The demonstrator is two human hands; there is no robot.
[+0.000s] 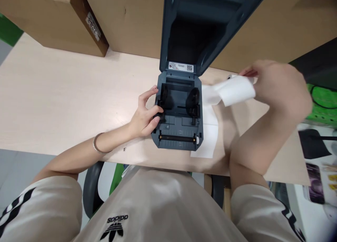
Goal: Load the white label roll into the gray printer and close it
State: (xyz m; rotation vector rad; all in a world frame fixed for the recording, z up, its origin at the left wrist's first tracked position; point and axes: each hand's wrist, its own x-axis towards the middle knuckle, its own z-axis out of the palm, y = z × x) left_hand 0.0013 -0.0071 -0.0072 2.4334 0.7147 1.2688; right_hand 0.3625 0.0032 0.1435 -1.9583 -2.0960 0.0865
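Observation:
A dark blue-grey label printer stands on the table with its lid raised. Its inner bay shows two black roll holders and a black roller along the front. My left hand grips the printer's left edge, thumb and fingers resting on the rim. To the right of the printer, my right hand, blurred by motion, is closed on a roll of white label paper. A loose strip of the paper hangs from it and lies on the table beside the printer.
Large cardboard boxes stand behind the printer along the table's far side. The pale wooden table stretches to the left. At the right are a green bin and a phone-like object. A black chair arm sits below the table's front edge.

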